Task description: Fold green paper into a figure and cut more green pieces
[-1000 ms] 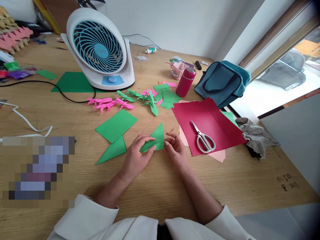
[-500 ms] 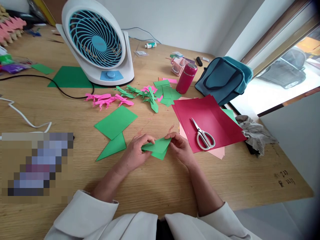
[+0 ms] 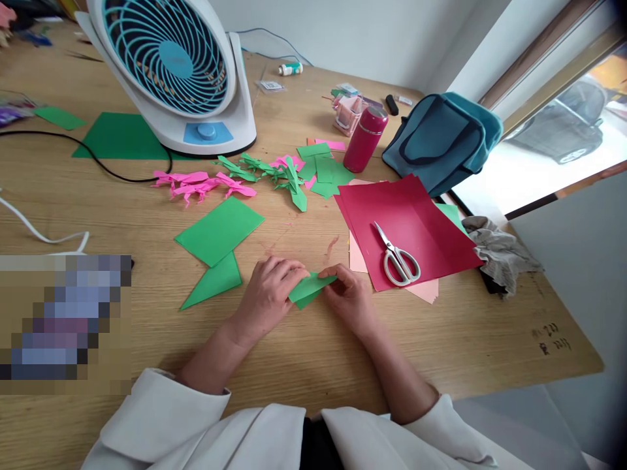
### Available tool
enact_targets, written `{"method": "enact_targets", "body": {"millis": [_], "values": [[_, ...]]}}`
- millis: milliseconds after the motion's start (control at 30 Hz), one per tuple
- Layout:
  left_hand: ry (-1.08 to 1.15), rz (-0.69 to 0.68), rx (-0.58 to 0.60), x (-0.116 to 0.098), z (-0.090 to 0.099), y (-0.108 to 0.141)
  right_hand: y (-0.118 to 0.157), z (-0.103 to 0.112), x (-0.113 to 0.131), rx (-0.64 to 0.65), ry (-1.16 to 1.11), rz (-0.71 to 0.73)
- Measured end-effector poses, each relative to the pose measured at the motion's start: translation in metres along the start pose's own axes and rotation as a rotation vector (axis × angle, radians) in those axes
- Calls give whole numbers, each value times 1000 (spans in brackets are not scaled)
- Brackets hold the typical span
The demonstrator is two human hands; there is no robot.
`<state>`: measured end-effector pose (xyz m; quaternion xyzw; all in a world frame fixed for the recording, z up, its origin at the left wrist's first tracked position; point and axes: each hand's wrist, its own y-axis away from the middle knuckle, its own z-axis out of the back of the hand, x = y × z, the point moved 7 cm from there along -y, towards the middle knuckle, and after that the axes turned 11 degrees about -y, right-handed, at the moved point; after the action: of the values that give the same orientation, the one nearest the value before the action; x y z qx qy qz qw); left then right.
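Observation:
Between my two hands is a small folded piece of green paper [image 3: 309, 287], its layers partly spread below the upper flap. My left hand [image 3: 269, 287] is closed on the paper's left side, its fingers lying over the top. With thumb and fingertips, my right hand [image 3: 349, 297] pinches the right corner. To the left of my hands, a green paper rectangle [image 3: 220, 228] overlaps a pointed green sheet [image 3: 218, 281]. Scissors [image 3: 399, 258] with white handles rest on red paper sheets [image 3: 416, 209] to the right.
Folded pink paper figures [image 3: 196, 186] and green paper figures [image 3: 294, 186] lie beyond my hands. Farther back stand a white fan [image 3: 220, 130], a red bottle [image 3: 365, 140] and a blue bag [image 3: 441, 147]. A grey cloth [image 3: 504, 251] lies by the right edge. Something at left is pixelated.
My left hand has moved farther over the green paper, fingers now covering its left part. Less of the paper shows, and its lower layer is smaller. The camera view has shifted slightly.

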<state>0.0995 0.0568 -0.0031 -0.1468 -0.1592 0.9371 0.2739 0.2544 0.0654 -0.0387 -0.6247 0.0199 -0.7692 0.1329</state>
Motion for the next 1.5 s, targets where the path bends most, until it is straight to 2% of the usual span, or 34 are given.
{"method": "enact_targets", "body": {"millis": [133, 467, 700, 1000, 1333, 1500], "values": [[-28, -50, 44, -10, -6, 2, 3, -4, 5, 22, 54, -9], [24, -44, 183, -9, -22, 6, 4, -1, 5, 148, 222, 18], [137, 19, 176, -5, -24, 5, 2, 3, 6, 151, 178, -10], [125, 15, 161, -8, -21, 3, 5, -3, 8, 185, 14, 18], [100, -21, 92, -9, -13, 0, 3, -2, 10, 185, 45, 25], [59, -23, 112, -9, -10, 0, 3, 0, 8, 168, 61, -9]]}}
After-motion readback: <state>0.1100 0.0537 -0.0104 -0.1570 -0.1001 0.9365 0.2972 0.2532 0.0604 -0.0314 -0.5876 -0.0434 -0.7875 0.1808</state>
